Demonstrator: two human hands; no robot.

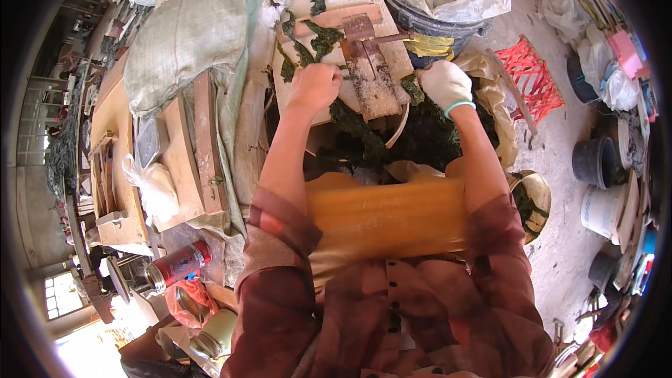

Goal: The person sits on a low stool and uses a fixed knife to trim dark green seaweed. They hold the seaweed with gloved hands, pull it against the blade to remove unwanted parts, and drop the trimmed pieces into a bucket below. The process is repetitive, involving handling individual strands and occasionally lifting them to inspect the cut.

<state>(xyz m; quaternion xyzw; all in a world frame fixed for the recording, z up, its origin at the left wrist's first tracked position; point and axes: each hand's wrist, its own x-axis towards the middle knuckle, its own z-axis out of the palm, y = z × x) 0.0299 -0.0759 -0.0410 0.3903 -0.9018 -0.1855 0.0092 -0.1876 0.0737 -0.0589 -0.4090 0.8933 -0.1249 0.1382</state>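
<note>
My bare left hand (316,83) is closed at the front left of a pale, dusty board (386,8), gripping the lower end of dark green seaweed-like strips (321,39) that spread up the board. Beside it stands a rusty metal and wood fixture (367,65) with a rod sticking out to the right. My right hand (446,84), in a white knit glove with a green cuff, is right of the board. A dark green piece (413,89) lies beside its fingers; the fingertips are partly hidden. Below the board is a heap of dark wet strips (433,128).
A dark tub (454,37) with plastic sheeting stands beyond my right hand. Stuffed woven sacks (184,42) and wooden boards lie to the left, with a red flask (181,264). At the right are a red woven seat (530,81), a basket (538,205) and a black bucket (593,163).
</note>
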